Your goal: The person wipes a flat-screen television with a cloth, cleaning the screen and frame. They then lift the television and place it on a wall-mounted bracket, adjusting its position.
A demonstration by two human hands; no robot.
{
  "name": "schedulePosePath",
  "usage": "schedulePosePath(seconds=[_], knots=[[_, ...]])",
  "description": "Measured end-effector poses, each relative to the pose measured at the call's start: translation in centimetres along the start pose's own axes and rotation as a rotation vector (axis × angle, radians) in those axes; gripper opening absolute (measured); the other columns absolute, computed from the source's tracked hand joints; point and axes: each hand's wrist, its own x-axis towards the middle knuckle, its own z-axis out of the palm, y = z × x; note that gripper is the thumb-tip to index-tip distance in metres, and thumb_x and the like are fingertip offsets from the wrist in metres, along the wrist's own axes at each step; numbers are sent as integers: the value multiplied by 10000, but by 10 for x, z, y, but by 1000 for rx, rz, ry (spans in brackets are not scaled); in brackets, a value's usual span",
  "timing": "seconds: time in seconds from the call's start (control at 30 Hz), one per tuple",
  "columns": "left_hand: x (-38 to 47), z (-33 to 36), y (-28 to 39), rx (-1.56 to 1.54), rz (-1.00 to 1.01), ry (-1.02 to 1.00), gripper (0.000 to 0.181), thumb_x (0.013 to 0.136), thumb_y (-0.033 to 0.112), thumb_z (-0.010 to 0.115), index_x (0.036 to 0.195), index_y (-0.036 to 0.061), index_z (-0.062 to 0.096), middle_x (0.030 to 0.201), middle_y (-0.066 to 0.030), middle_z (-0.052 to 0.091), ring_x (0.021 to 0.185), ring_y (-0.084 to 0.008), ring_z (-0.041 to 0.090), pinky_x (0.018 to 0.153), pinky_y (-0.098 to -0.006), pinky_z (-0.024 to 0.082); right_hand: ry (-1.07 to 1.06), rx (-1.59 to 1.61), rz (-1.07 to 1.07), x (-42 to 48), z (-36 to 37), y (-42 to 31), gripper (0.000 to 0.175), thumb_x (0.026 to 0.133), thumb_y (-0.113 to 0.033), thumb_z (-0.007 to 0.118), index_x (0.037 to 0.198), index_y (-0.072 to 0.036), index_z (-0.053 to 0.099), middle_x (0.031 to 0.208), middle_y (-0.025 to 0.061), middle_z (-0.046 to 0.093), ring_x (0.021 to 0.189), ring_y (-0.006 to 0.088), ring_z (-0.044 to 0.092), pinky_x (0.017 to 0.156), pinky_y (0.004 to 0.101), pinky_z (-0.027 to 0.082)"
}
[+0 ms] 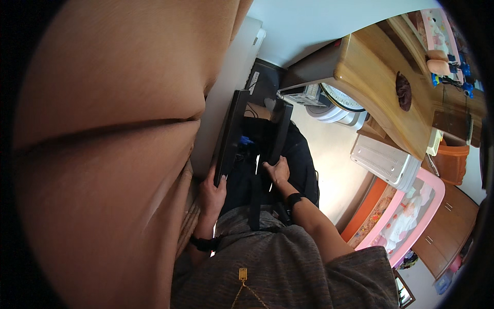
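Note:
My left hand [213,191] grips the near end of a long black flat panel [232,131], with the thumb on its edge. My right hand [278,170] holds the near end of a second, shorter black panel [281,129]. The two panels stand roughly side by side with a dark gap between them. I cannot tell whether they are parts of one object. A small blue item [246,140] and dark cables show in the gap. Black fabric [303,166] lies below and to the right; whether it is a bag or clothing is unclear.
Brown cloth [115,77] hangs close along the left. A power strip [253,82] lies beyond the panels. To the right stand a wooden desk [370,65] with a crumpled dark cloth [403,92], a perforated light metal case [380,158], a pink-framed panel [436,185] and a wooden cabinet [449,224].

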Motion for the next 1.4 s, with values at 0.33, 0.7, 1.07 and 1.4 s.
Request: schedulePosePath(seconds=[0.33, 0.7, 1.07, 1.4], knots=[[0, 2, -3, -69, 68, 28, 499, 914, 64, 631, 1396, -18, 530, 1251, -271, 645, 1162, -378, 637, 998, -403, 490, -16, -25, 18, 12, 8, -1, 713, 752, -378, 814, 1279, 38, 572, 1245, 212, 586, 1163, 397, 587, 980, 456, 489], [13, 24, -21, -66, 57, 94, 512, 893, 29, 641, 1393, -2, 532, 1313, -278, 602, 1235, -412, 578, 1047, -429, 451, -151, 230, 39, 37, 6, -18, 648, 762, -227, 818, 1314, 8, 573, 1268, 232, 592, 1156, 418, 593, 981, 480, 496], [18, 31, -41, -90, 209, 144, 507, 869, 10, 646, 1367, 1, 549, 1278, -284, 616, 1200, -438, 589, 1013, -452, 475, -122, 244, -11, 60, 23, 7, 586, 739, -212, 825, 1247, -8, 616, 1211, 213, 666, 1104, 382, 644, 948, 464, 519], [27, 43, -27, -28, 200, 204, 583, 844, -48, 614, 1389, 150, 556, 1225, -243, 647, 1122, -441, 618, 917, -456, 524, -189, 399, -104, 84, 23, 6, 610, 723, -198, 822, 1267, -21, 613, 1205, 184, 684, 1104, 364, 650, 928, 468, 521]])
